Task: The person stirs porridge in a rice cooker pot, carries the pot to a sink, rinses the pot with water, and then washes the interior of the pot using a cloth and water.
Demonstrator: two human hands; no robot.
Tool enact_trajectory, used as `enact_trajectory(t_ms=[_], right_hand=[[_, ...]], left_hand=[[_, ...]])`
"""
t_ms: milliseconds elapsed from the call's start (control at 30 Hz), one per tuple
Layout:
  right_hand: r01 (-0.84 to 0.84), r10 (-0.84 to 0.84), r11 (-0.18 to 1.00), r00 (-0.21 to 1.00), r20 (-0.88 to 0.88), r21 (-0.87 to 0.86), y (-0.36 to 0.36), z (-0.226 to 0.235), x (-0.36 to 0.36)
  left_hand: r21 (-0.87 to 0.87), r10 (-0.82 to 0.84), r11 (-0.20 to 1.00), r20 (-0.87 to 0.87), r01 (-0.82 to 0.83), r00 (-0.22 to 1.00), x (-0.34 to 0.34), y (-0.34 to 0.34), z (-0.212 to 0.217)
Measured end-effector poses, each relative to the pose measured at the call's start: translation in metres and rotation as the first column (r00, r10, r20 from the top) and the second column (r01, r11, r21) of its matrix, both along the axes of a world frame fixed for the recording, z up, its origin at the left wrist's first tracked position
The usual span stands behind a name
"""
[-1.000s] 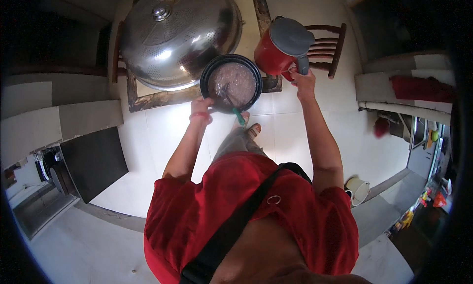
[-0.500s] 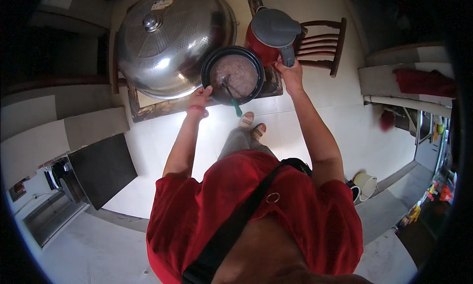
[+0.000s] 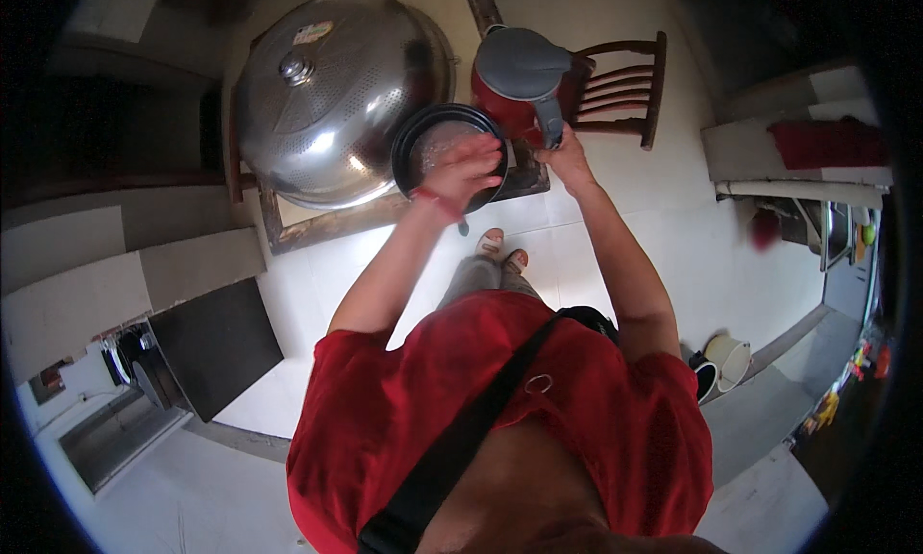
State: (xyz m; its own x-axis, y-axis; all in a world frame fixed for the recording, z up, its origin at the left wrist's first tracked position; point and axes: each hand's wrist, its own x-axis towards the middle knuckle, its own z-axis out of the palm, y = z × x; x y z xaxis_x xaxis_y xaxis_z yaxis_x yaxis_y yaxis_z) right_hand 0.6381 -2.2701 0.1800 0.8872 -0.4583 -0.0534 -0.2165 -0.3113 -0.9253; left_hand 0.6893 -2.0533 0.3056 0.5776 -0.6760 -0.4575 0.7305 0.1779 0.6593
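As a person in a red shirt (image 3: pixel 500 362) leaned toward a wood-edged worktop (image 3: pixel 332 225), the left hand (image 3: pixel 466 170) passed over a round black bowl (image 3: pixel 398 160), its fingers stretched out and closed on nothing visible; whether they touched the bowl or the pinkish, mushy food (image 3: pixel 435 148) inside could not be told through the blur; a red bracelet (image 3: pixel 435 204) circled that wrist, and the green tip of a utensil (image 3: pixel 463 228) showed below it, just past the bowl's near rim; to the right, the right hand (image 3: pixel 565 158) had its fingers wrapped around the lower part of the grey handle on a red kettle (image 3: pixel 519 69), its grey lid closed; the kettle stood just beyond the bowl and to its right, though whether its base bore on the worktop could not be seen; a broad, domed steel lid (image 3: pixel 336 102), pierced with small holes and topped by a knob, filled the worktop's left side beside the bowl; a slatted wooden chair (image 3: pixel 615 85) stood behind the kettle's right side; sandalled feet (image 3: pixel 491 242) showed on the pale tiled floor (image 3: pixel 577 237) below.
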Motion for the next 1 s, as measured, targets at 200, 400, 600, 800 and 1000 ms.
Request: enact_trajectory(t_ms=[200, 400, 600, 800, 1000], right_hand=[[0.031, -0.022, 0.997, 0.993, -0.117, 0.072, 0.012, 0.035, -0.023], [0.066, -0.033, 0.877, 0.996, -0.078, 0.475, -0.015, -0.011, -0.085], [0.221, -0.16, 0.817, 0.974, -0.158, 0.533, -0.061, 0.021, -0.173], [0.367, -0.303, 0.886, 0.921, -0.244, 0.284, -0.137, 0.046, -0.308], [0.397, -0.384, 0.865, 0.917, 0.106, -0.307, -0.212, 0.123, -0.403]], left_hand=[[0.243, -0.105, 0.966, 0.033, 0.094, 0.994, 0.007, -0.105, -0.045], [0.254, 0.211, 0.937, 0.129, -0.238, 0.969, -0.008, -0.158, -0.088], [0.391, 0.233, 0.876, 0.168, -0.282, 0.958, -0.017, -0.16, -0.059], [0.446, -0.122, 0.892, 0.409, -0.081, 0.904, -0.079, -0.195, -0.01], [0.477, -0.504, 0.845, 0.565, 0.24, 0.653, -0.174, -0.266, 0.045]])
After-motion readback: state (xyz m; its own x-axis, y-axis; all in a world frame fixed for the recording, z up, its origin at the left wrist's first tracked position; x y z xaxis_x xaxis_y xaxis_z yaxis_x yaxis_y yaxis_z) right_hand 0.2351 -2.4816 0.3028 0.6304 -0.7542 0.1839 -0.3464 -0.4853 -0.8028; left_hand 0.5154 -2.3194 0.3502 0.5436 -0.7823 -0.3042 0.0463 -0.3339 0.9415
